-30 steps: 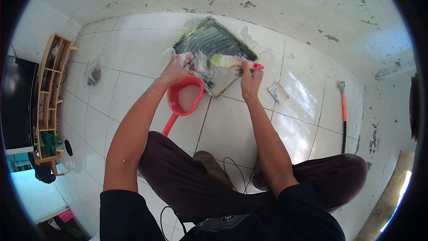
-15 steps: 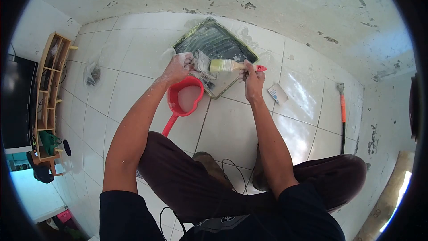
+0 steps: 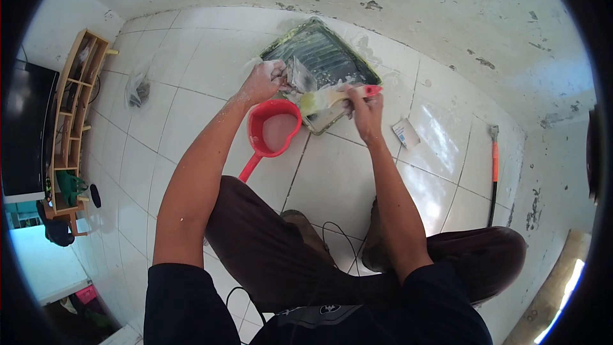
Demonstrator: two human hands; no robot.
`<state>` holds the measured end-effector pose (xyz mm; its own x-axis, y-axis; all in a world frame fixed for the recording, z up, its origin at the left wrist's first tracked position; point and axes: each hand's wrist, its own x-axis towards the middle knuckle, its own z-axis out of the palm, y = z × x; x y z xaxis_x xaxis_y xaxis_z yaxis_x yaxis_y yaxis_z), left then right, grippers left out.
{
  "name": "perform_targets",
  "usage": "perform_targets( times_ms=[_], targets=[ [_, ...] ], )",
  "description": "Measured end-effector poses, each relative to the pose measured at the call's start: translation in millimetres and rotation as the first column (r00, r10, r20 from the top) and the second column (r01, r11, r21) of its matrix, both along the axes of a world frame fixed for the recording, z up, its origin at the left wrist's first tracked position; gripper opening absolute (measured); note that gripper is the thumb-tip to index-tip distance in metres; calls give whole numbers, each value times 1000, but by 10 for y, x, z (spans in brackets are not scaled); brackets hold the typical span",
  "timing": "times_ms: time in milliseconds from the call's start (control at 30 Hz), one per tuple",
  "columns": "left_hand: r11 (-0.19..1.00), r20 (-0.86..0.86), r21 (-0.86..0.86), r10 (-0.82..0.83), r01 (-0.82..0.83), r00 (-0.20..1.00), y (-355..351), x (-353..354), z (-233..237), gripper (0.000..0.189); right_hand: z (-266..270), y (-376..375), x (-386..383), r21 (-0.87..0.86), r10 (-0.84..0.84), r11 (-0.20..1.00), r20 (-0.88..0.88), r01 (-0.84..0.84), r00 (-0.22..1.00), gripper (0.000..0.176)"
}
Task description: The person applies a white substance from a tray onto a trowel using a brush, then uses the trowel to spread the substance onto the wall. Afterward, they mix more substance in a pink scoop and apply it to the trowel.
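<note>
L hand (image 3: 267, 80) closed on flat scraper (image 3: 301, 75), R hand (image 3: 365, 112) gripped round paintbrush (image 3: 323, 98), both over tray (image 3: 332, 51), upper ctr of frame. Red dipper (image 3: 256, 126) w/ whitish liq just below L hand.

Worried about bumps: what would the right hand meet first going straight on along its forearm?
Beyond the brush it holds, probably the tray; depth is unclear, so the right hand might pass over it.
</note>
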<state>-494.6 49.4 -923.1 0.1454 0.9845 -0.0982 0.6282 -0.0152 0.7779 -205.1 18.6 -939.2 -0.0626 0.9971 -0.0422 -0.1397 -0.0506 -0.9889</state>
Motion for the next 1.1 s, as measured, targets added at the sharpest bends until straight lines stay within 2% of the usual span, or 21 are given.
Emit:
perform_targets(
  times_ms=[67, 133, 167, 233, 267, 333, 367, 433, 567, 667, 733, 767, 833, 867, 933, 967, 1033, 1067, 1100],
  targets=[
    [1000, 12, 6, 12, -13, 1000, -37, 42, 75, 10, 77, -138, -257, 33, 150, 988, 81, -153, 985, 23],
    [999, 46, 33, 33, -34, 998, -139, 140, 321, 7, 62, -298, -512, 152, 263, 937, 292, -316, 920, 23],
    [999, 44, 32, 39, -40, 998, -111, 86, 233, 7, 46, -364, -633, 152, 269, 935, 290, -321, 919, 23],
    [998, -44, 55, 17, -14, 999, -43, -48, 18, 14, -98, -470, -865, 333, 242, 812, 555, -479, 796, 26],
    [998, -47, 51, 23, -21, 999, -68, -90, -12, 14, -201, -501, -978, 331, 250, 810, 552, -484, 796, 26],
    [999, 34, 18, 41, -42, 999, -147, -33, 115, 15, -392, -527, -1132, 306, 179, 730, 777, -611, 603, 24],
    [999, 34, 19, 42, -43, 999, -177, -18, 139, 15, -414, -524, -1159, 307, 179, 729, 777, -612, 603, 24],
    [999, 133, 38, 8, -13, 991, -206, -50, 122, 9, -357, -513, -1216, 253, 158, 657, 875, -710, 458, 26],
    [999, 162, -21, 38, -35, 986, -218, -92, 107, 16, -380, -496, -1239, 268, 148, 668, 866, -694, 477, 26],
    [998, 163, -54, 43, -35, 986, -222, -101, 113, 20, -389, -489, -1260, 325, 145, 672, 824, -665, 548, 27],
    [996, 50, 84, 35, -39, 998, -192, -131, -4, 22, -328, -487, -1244, 237, 178, 653, 875, -720, 449, 27],
    [996, 50, 86, 31, -35, 998, -178, -159, -54, 22, -295, -471, -1225, 238, 174, 655, 876, -717, 451, 27],
    [999, -75, 39, 20, -17, 997, -216, -125, 42, 23, -211, -451, -1166, 214, 247, 761, 778, -612, 578, 28],
    [999, -75, 40, 15, -12, 997, -193, -134, 6, 23, -198, -417, -1124, 215, 243, 764, 778, -609, 580, 28],
    [999, -45, 45, 4, -2, 999, -157, -154, -110, 29, -209, -319, -970, 214, 232, 871, 616, -443, 753, 31],
    [999, -43, 47, 0, 2, 999, -155, -136, -117, 29, -203, -258, -871, 215, 228, 872, 617, -440, 753, 31],
    [998, -11, -19, 61, -62, 998, -183, -19, 13, 28, -79, -108, -629, 85, 235, 949, 456, -305, 858, 31],
    [998, -9, -17, 59, -59, 998, -150, -10, -15, 28, -13, -36, -516, 87, 232, 949, 459, -303, 858, 31],
    [999, -19, -14, 39, -39, 999, -102, -13, -106, 28, 59, 33, -399, 78, 209, 965, 361, -252, 909, 29]
  ],
)
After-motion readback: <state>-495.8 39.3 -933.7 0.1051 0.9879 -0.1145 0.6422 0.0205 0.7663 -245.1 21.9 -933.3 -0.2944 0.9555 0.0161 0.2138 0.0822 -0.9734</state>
